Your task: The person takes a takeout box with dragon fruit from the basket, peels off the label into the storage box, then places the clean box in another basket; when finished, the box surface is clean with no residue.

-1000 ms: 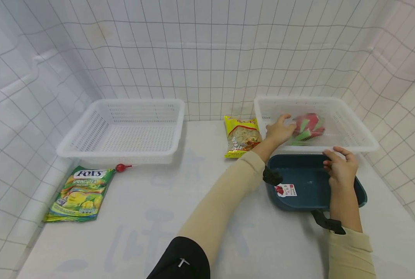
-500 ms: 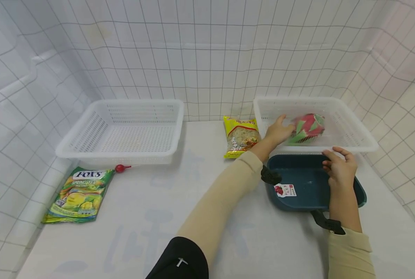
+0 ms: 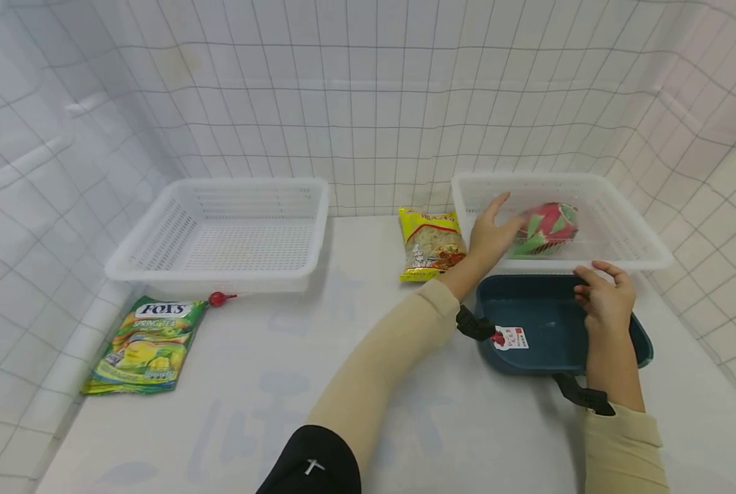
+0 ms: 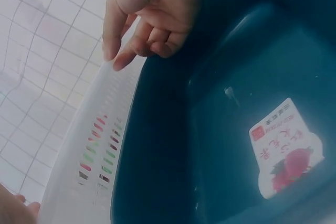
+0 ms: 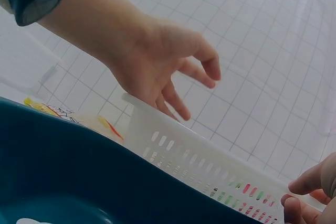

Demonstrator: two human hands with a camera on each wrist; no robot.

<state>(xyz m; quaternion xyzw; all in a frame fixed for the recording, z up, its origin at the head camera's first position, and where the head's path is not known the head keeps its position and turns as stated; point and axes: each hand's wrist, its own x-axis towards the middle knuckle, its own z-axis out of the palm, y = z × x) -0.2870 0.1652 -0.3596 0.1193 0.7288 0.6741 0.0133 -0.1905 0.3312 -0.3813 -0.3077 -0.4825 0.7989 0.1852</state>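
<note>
A pink and green dragon fruit (image 3: 549, 230) lies in the right white basket (image 3: 627, 223). My left hand (image 3: 491, 234) reaches over that basket's left side, fingers spread and loosely bent. Its fingertips overlap the fruit's left end in the head view; in the right wrist view nothing sits in its palm. With thumb and finger, my right hand (image 3: 609, 302) pinches the basket's near rim, its other fingers curled. Below that hand stands a dark teal tub (image 3: 550, 343) with a fruit label (image 3: 511, 338). In the left wrist view the dragon fruit shows only through the basket's slots.
A second white basket (image 3: 244, 243) stands at the back left. A yellow food packet (image 3: 431, 243) lies beside the right basket. Near the left edge are a green FOX'S bag (image 3: 145, 346) and a small red round thing (image 3: 217, 299). White grid-lined walls (image 3: 374, 103) surround the table.
My left hand has drawn slightly up and left from the dragon fruit, its fingers spreading, and more of the fruit shows. The right hand keeps its place at the basket rim.
</note>
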